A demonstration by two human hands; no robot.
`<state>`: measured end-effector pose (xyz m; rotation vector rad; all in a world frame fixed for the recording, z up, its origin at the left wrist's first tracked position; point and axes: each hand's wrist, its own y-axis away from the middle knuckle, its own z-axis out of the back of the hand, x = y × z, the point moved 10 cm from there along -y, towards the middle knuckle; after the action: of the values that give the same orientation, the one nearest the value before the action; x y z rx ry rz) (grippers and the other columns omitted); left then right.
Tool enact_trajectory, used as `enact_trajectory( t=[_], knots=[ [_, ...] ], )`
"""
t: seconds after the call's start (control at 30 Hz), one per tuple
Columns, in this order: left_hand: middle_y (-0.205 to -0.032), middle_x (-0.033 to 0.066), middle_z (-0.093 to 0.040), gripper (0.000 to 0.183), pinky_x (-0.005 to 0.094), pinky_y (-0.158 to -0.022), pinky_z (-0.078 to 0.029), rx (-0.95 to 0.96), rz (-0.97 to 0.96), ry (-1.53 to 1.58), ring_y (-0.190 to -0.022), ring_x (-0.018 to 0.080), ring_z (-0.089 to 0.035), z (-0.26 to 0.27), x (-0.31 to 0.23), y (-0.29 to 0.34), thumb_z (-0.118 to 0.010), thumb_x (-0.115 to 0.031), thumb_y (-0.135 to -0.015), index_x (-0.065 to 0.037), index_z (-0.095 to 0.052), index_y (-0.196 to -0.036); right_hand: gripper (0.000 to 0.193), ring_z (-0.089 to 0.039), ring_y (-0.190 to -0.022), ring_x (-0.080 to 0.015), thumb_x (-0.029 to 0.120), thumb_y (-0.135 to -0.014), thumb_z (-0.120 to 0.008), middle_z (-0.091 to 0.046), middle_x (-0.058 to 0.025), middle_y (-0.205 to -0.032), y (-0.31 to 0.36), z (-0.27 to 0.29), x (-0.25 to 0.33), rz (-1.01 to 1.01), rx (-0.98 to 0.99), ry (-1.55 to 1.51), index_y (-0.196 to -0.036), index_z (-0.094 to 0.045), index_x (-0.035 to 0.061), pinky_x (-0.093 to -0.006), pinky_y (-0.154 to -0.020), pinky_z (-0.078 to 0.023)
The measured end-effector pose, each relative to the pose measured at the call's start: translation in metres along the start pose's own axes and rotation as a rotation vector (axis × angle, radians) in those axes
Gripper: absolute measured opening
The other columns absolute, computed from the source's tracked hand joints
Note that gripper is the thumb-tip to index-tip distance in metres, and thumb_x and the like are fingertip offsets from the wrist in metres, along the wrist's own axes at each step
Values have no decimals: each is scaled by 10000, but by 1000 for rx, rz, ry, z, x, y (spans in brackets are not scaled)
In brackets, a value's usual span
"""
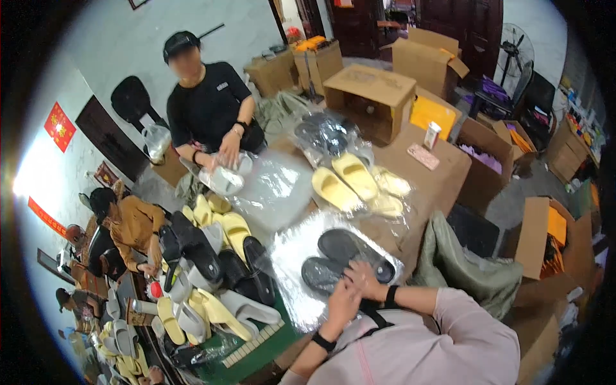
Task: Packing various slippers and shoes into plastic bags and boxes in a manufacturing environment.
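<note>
A pair of black slippers (346, 246) lies on a stack of shiny clear plastic bags (292, 263) at the near edge of the table. Glossy film seems to cover part of the slippers. My right hand (364, 281) rests over their near end, its fingers stretched toward the left slipper. Close against it, my left hand (344, 303) is closed with its fingers pinched together. What those fingers hold is too small to tell. Just beyond the stack are yellow slippers (350, 179) in clear plastic.
Loose yellow, grey and black slippers (221, 276) are heaped to my left. Across the table a co-worker (208, 109) handles light grey slippers (226, 179) near more clear bags. A phone (423, 156) lies at the right. Open cartons (481, 157) and a green sack (455, 269) stand beside the table.
</note>
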<state>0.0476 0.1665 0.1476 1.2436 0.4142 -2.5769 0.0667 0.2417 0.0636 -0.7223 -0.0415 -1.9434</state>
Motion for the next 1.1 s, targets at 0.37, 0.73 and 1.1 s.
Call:
enact_trajectory(
  t=[0.37, 0.73, 1.1],
  knots=[
    [-810, 143, -599, 76, 312, -630, -464, -53, -56, 345, -706, 231, -592, -3, -13, 20, -578, -44, -825, -2, -588, -887, 427, -410, -1183, -390, 204, -808, -551, -366, -173, -1376, -48, -32, 37, 93, 186, -203, -1234, -524, 182, -480, -939, -366],
    [-649, -2, -468, 92, 184, -457, -367, -545, 259, 635, -516, 45, -439, 73, 41, 16, -514, -104, -918, -28, -462, -915, 575, -469, -966, -336, 360, -742, -684, -491, -178, -1085, 15, 112, 17, -30, -296, -72, -1168, -458, 46, -419, -817, -378],
    [-635, 33, -472, 94, 203, -418, -360, -578, 74, 734, -475, 75, -437, 96, -7, 24, -510, -79, -912, -21, -437, -897, 521, -526, -1046, -329, 361, -868, -554, -510, -200, -1211, 15, 44, -25, -391, 375, -514, -1301, -420, 103, -362, -907, -404]
  ],
)
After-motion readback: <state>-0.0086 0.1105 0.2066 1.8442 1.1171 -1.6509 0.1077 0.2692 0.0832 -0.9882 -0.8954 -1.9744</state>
